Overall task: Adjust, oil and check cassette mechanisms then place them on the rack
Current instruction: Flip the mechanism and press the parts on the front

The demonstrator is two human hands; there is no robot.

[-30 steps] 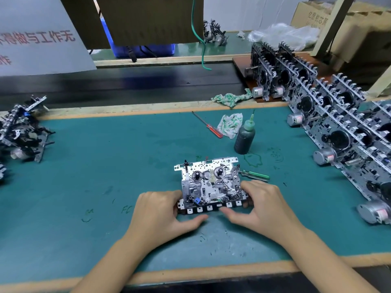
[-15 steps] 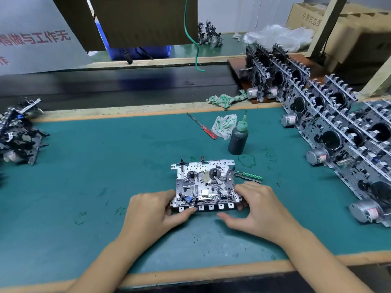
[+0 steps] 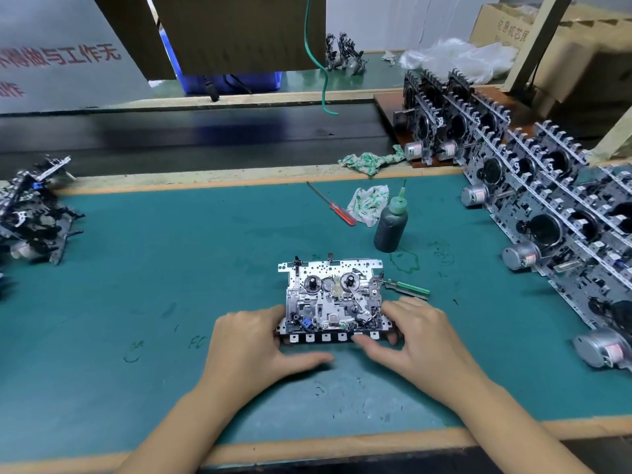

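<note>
while both hands, left hand (image 3: 254,343) and right hand (image 3: 415,336), grip the cassette mechanism (image 3: 333,299), a green screwdriver (image 3: 408,287) lies just beside, oil bottle (image 3: 391,224) behind.

Left hand (image 3: 254,345) and right hand (image 3: 419,340) low, fingers (image 3: 367,347) curled, gripping

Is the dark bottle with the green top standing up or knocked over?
Standing up. The oil bottle rests on its base on the mat, nozzle pointing upward.

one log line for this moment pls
stage: checking | cassette mechanism flat on green mat | left hand and right hand grip its near corners | oil bottle upright behind
</note>
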